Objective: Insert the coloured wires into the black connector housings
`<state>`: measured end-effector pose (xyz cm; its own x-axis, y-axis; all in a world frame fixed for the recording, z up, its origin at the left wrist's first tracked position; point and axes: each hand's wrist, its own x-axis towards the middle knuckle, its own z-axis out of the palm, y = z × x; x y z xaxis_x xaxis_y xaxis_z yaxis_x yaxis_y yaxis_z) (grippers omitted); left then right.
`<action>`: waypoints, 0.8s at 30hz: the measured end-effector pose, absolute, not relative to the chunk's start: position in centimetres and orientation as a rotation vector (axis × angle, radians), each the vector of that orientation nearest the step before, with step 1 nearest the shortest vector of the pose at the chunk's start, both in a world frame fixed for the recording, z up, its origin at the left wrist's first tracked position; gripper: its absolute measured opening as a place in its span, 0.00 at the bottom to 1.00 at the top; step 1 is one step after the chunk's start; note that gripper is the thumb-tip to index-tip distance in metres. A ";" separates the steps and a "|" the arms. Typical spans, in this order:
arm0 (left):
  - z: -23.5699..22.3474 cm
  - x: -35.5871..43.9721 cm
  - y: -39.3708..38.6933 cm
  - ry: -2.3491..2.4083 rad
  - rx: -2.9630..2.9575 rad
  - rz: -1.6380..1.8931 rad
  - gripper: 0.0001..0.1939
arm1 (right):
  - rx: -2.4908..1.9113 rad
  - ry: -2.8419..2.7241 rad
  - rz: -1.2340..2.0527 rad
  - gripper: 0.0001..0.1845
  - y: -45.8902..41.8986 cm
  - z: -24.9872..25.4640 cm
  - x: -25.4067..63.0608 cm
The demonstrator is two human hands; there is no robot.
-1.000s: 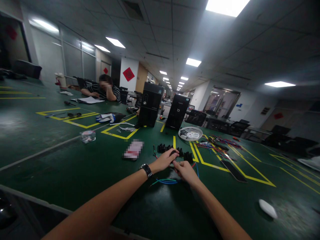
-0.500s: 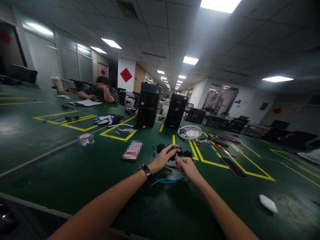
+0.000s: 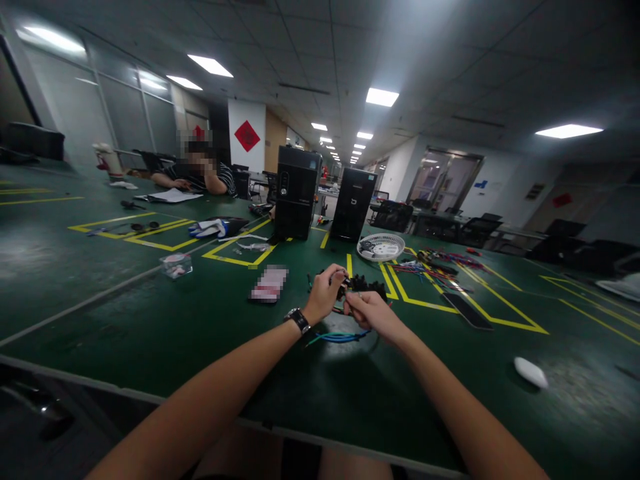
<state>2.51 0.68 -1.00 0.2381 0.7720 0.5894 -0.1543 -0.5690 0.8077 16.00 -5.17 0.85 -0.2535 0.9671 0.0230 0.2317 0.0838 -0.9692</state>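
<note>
Table [image 3: 115,333], green, one, with yellow tape [image 3: 430,305] on its top: above it the left hand [image 3: 323,293], wearing one watch [image 3: 300,321], is closed, fingers bent around one small dark part [image 3: 343,289]. The right hand [image 3: 373,312] meets it there, thumb and forefinger pinched at the same part's right side; whether a wire is caught there too is too small to tell. Just past the hands sit several black blocks [image 3: 371,285], too blurred to count, and nearer the edge lie at least two wires [image 3: 339,338], blue and green. Left of the hands is one phone [image 3: 270,285], partly blurred out, and farther left one clear box [image 3: 177,265]. Beyond stand two towers [image 3: 299,200], a gap between them, with one white basket [image 3: 383,248] near the right one. Rightward spreads a tangle of coloured cables [image 3: 435,270], past counting, and near it one black slab [image 3: 467,311]. Across the table one person [image 3: 225,177] sits at some papers [image 3: 173,195].
</note>
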 end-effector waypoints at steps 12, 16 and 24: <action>0.9 -2.1 7.6 0.708 0.414 1.674 0.12 | -1.394 -2.155 0.160 0.20 -6.3 -0.5 14.7; 0.9 -0.6 6.2 0.587 0.571 1.600 0.15 | -1.390 -1.897 0.093 0.19 -4.4 -0.3 16.4; 1.7 1.6 2.9 0.467 1.111 1.749 0.17 | -1.210 -2.040 0.134 0.36 -3.0 -1.6 16.5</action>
<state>1.59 2.87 1.69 -0.1082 0.8760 0.4701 -0.5250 -0.4519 0.7212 16.51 -2.95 -1.56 -0.2746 0.7915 0.5460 0.7134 0.5484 -0.4363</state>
